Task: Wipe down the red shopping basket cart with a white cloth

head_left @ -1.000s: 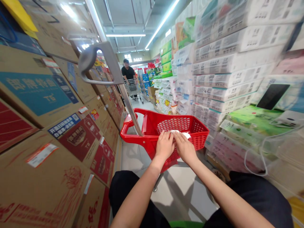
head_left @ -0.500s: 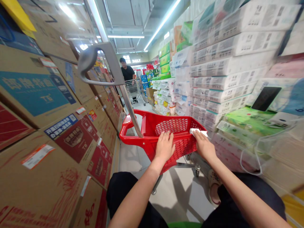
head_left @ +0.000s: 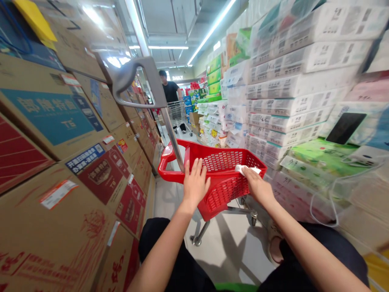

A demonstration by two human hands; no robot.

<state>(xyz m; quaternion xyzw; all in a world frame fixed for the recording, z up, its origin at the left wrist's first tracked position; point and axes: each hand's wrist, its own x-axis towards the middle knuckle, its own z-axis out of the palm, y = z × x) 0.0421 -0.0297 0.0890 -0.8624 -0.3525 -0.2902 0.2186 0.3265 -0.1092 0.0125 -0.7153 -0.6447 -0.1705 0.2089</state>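
Note:
In front of my knees stands a small red shopping cart with a perforated plastic basket and a grey handle on a metal pole. My left hand rests on the basket's near rim close to the pole, its fingers stretched and apart. Toward the right end of the same rim, my right hand presses a white wipe against the red plastic. The fingers of that hand are bent over the wipe, and part of it sticks out on both sides.
Cardboard cartons are stacked along the left. White tissue packs rise on the right, with a black phone on a green pack. Farther down the aisle, a person stands behind a metal shopping cart.
My left hand has slid left along the rim toward the pole, its fingers spreading. My right hand and the wipe have shifted slightly left. The distant person and metal cart look nearer.

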